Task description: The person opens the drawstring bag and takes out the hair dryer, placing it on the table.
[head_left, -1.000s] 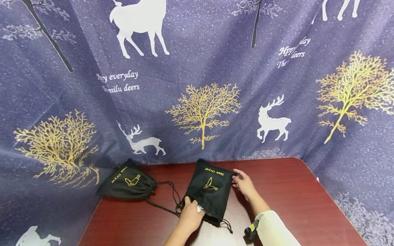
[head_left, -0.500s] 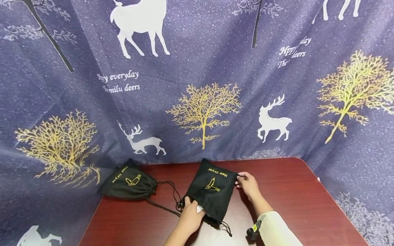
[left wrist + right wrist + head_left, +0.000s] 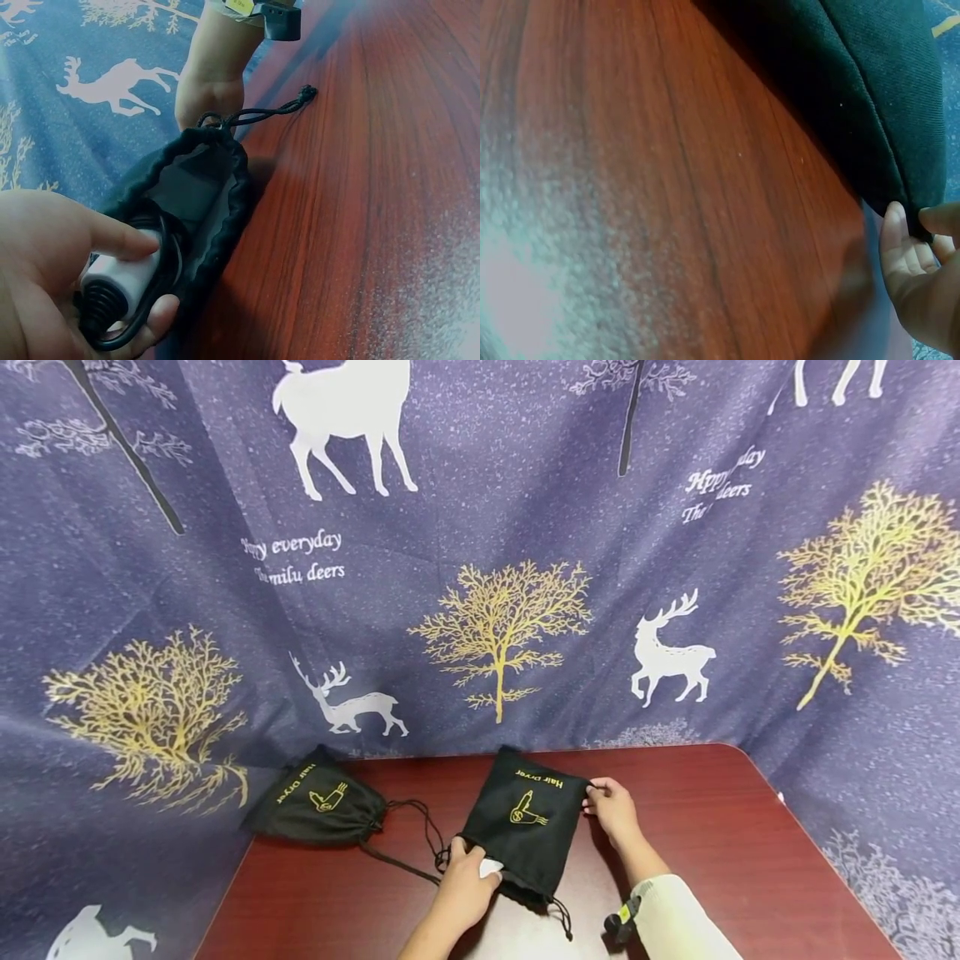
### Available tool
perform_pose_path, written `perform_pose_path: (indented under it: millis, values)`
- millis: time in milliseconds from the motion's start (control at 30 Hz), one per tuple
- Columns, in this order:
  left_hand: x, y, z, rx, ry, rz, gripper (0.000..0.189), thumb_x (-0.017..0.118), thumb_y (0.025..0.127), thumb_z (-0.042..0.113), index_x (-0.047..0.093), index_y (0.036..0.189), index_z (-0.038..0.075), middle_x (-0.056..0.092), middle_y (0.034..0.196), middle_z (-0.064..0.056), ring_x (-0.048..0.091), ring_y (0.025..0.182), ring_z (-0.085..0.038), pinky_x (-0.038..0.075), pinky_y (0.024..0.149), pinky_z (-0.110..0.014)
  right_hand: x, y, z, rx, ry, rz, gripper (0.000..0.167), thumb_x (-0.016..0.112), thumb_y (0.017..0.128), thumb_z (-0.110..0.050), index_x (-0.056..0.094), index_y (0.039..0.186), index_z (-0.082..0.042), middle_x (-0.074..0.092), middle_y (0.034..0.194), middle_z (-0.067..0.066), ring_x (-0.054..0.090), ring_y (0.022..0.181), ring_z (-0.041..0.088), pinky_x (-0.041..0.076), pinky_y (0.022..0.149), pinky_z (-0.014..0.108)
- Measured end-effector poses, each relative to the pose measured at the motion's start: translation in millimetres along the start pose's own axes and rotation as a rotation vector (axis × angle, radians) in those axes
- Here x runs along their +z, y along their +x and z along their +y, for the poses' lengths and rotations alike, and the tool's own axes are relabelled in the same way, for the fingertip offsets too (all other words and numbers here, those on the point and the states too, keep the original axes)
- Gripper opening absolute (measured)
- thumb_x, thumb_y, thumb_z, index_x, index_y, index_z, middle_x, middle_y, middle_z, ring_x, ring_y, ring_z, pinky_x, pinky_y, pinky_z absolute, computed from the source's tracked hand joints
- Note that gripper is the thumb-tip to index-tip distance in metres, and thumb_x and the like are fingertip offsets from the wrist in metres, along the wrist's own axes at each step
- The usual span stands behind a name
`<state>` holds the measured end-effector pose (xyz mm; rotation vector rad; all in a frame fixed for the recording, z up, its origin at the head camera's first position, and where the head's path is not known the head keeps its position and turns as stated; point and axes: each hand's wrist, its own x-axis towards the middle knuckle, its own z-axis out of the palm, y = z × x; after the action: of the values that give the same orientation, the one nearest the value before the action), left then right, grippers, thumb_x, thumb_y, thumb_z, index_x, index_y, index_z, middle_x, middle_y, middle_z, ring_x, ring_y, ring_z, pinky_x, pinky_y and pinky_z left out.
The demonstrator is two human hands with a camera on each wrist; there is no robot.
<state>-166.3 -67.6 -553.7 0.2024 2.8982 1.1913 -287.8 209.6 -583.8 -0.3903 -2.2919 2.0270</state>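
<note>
A black drawstring bag [image 3: 517, 835] with gold "Hair Dryer" lettering lies in front of me, its mouth towards me. At that mouth my left hand [image 3: 463, 887] grips the white handle [image 3: 135, 271] of a hair dryer. A ribbed black cord end and looped black cord [image 3: 176, 247] show beside the fingers in the left wrist view; the rest of the dryer is hidden inside the cloth. My right hand [image 3: 613, 814] pinches the bag's far right bottom corner between thumb and fingers, as the right wrist view shows.
A second black drawstring bag [image 3: 322, 802], closed and bulging, lies at the table's left edge, its cord [image 3: 401, 864] trailing towards the first bag. A deer-print cloth [image 3: 450, 527] hangs behind the reddish-brown table [image 3: 735, 860].
My right hand has gone from lying at the bag's corner to pinching it, and the bag's far end has shifted right. The left hand keeps its hold at the mouth.
</note>
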Motion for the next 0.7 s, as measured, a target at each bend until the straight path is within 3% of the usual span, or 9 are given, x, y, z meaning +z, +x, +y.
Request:
perform_pose_path:
  millis: [200,700]
  values:
    - [-2.7,-0.9,1.3,0.008,0.0,0.0,0.039,0.073,0.082,0.012,0.065,0.117,-0.003,0.043,0.12,-0.02,0.062,0.098,-0.033,0.052,0.082,-0.051,-4,-0.6,-2,-0.012,0.013,0.026,0.02,0.053,0.101,-0.002,0.056,0.115,0.012,0.066,0.079,0.007,0.065,0.068,0.012,0.058,0.064,0.024]
    - [-3.5,-2.2,-2.1,0.018,0.004,-0.018,0.034,0.074,0.08,0.015,0.065,0.112,0.01,0.04,0.11,-0.01,0.053,0.083,-0.022,0.044,0.068,-0.037,-15,5.4,-2,-0.002,0.002,0.055,0.022,0.053,0.101,-0.004,0.056,0.118,0.011,0.065,0.08,0.005,0.065,0.066,0.009,0.059,0.066,0.024]
